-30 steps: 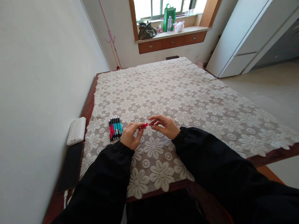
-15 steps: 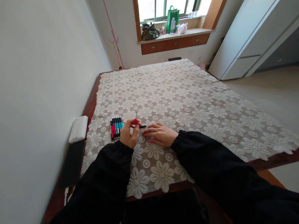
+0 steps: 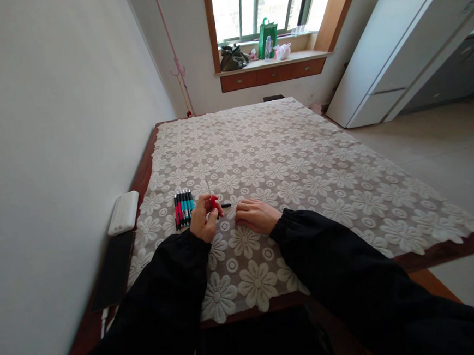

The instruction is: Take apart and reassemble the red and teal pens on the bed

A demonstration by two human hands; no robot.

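My left hand [image 3: 203,218] is closed on a red pen barrel [image 3: 213,202], a thin refill sticking up out of it. A short black pen part [image 3: 226,205] shows just right of those fingers; whether they hold it or it lies on the cloth, I cannot tell. To the right, my right hand [image 3: 257,216] rests on the lace tablecloth [image 3: 269,169] with its fingers curled together, and anything inside them is hidden. Left of my left hand lies a row of several pens [image 3: 183,208], black with red or teal barrels, side by side.
At the table's left edge are a white power bank [image 3: 124,212] and a dark flat phone-like slab [image 3: 113,272] with a white cable [image 3: 104,322]. A wall runs along the left. Beyond the table are a windowsill with bags [image 3: 267,38] and a white fridge [image 3: 384,62].
My right hand has drawn slightly right, away from the left, and its fingers have curled in. The red barrel and refill in my left hand have shifted a little left. The view has tilted slightly.
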